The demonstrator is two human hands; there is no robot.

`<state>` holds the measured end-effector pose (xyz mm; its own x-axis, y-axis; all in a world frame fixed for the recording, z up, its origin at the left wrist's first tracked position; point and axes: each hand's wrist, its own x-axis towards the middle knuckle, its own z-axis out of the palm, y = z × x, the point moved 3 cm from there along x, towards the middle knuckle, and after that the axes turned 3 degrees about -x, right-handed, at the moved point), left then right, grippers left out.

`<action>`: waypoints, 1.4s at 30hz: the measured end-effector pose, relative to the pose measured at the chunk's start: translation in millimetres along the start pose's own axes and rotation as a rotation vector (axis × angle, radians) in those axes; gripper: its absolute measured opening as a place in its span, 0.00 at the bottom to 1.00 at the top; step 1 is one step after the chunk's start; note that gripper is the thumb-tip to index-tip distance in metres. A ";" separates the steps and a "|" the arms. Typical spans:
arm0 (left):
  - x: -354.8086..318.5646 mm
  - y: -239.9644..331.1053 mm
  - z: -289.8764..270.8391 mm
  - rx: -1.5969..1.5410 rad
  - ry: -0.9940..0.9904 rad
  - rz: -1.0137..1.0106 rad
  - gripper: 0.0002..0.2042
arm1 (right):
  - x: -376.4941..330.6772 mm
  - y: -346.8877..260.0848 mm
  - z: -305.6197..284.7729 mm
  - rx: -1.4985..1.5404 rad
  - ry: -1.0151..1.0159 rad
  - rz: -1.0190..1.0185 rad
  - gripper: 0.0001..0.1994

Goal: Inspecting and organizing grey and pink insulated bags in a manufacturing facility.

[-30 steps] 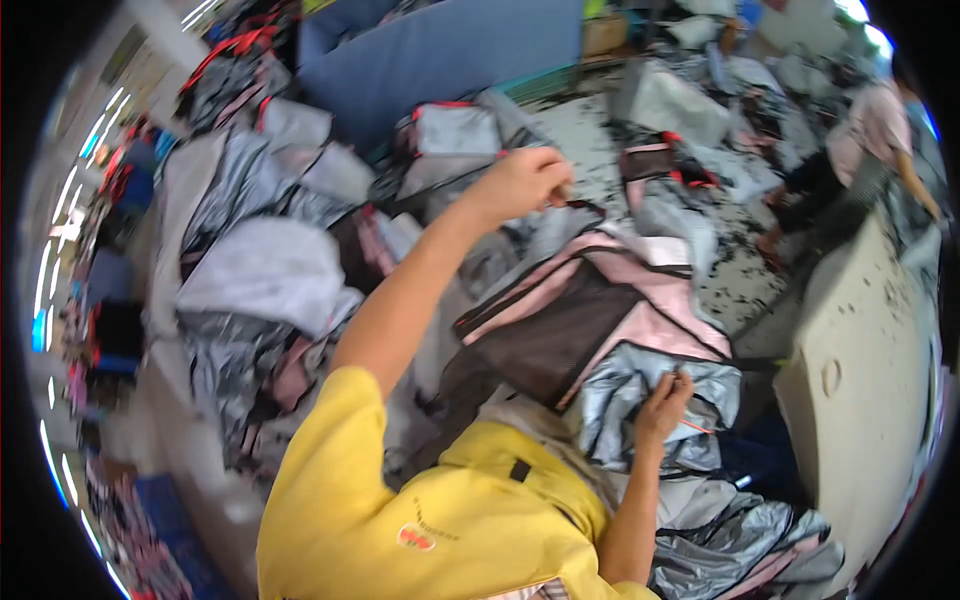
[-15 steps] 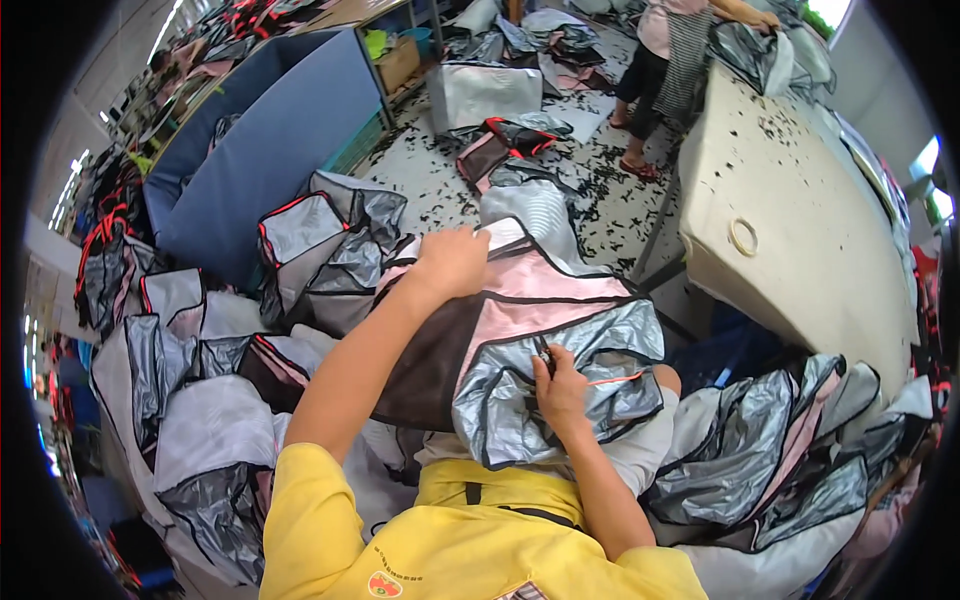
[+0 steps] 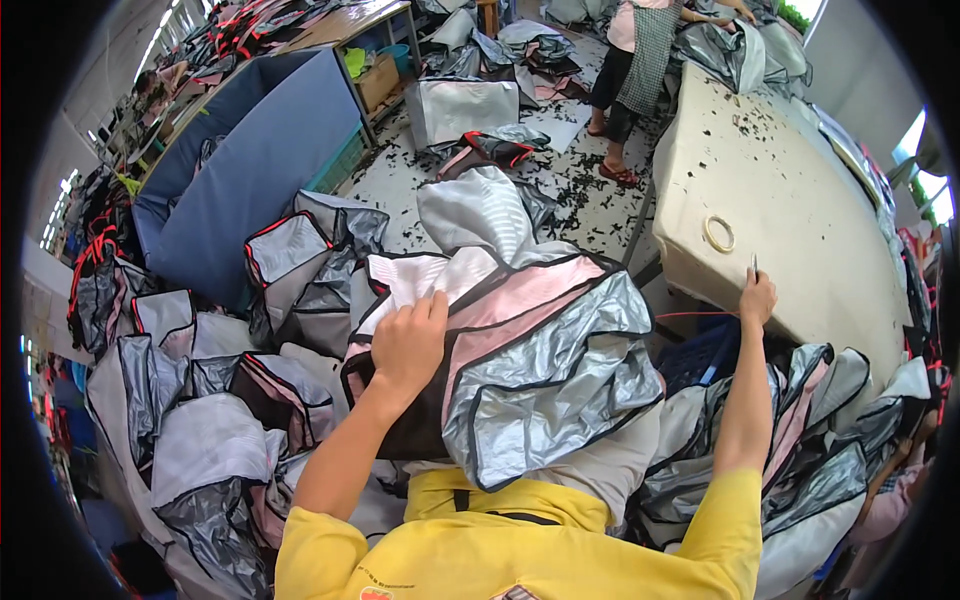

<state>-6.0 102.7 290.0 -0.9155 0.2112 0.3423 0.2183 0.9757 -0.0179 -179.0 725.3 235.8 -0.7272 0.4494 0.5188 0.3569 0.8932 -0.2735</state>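
Observation:
Across my lap lies an unfinished bag (image 3: 550,370) of silver foil lining, pink and dark fabric, with black bound edges. My left hand (image 3: 410,340) is closed on its upper left part, by the white striped panel. Out to the right, at the near edge of the pale table, my right hand (image 3: 758,298) is closed around a small tool whose metal tip (image 3: 754,262) points up; it looks like thread snips, mostly hidden by the fingers. A thin red cord (image 3: 695,314) stretches from beside the bag to this hand.
Silver bags are heaped at left (image 3: 215,440) and right (image 3: 720,450). A tape roll (image 3: 718,234) sits on the pale table (image 3: 790,220). Beyond stand a blue fabric-sided bin (image 3: 270,150) and a person (image 3: 640,60) in an apron. Black scraps litter the floor (image 3: 400,200).
My right hand has left the foil lining and swung out to the right with the tool, drawing the red cord straight. My left hand has shifted down and left on the bag.

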 end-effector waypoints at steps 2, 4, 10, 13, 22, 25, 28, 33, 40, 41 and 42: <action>-7.1 3.8 -9.1 -0.001 0.016 -0.009 0.16 | 12.6 21.8 5.8 -0.346 -0.247 0.150 0.19; -12.9 7.4 -16.5 0.000 0.034 -0.010 0.17 | 8.6 6.0 -5.4 -0.358 -0.053 0.092 0.19; -20.9 12.0 -29.2 -0.009 0.046 -0.039 0.17 | -67.0 -147.5 -5.8 0.474 -0.437 -0.307 0.20; -20.3 11.8 -39.9 -0.023 0.054 -0.002 0.18 | -106.2 -229.0 -0.7 0.485 -0.373 -0.772 0.27; -24.6 -13.3 -89.3 -0.095 0.227 -0.034 0.25 | -118.7 -280.1 -48.0 0.418 -0.620 -0.648 0.23; -15.5 -40.7 -114.1 -0.079 0.363 -0.113 0.26 | -113.9 -294.2 -100.7 0.668 -0.269 -0.559 0.18; -10.9 -62.0 -139.2 -0.087 0.457 -0.114 0.23 | -114.0 -300.0 -137.5 0.734 -0.110 -0.515 0.18; -44.8 -71.6 -128.2 -0.172 0.368 -0.193 0.23 | -170.0 -270.8 -131.1 0.852 -0.187 -0.520 0.25; -155.4 -30.4 -18.9 -0.457 -0.132 -0.366 0.27 | -310.1 -182.8 -101.0 0.787 -0.430 -0.407 0.22; -159.4 -27.5 -14.7 -0.461 -0.100 -0.363 0.27 | -322.3 -177.9 -104.8 0.850 -0.408 -0.432 0.24; -161.2 -24.5 -15.2 -0.478 -0.061 -0.372 0.27 | -329.3 -174.0 -105.4 0.827 -0.447 -0.427 0.27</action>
<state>141.4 43.8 249.5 -0.9741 -0.1218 0.1904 -0.0048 0.8532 0.5215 60.2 423.3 197.9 -0.9105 -0.0994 0.4013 -0.3738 0.6128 -0.6962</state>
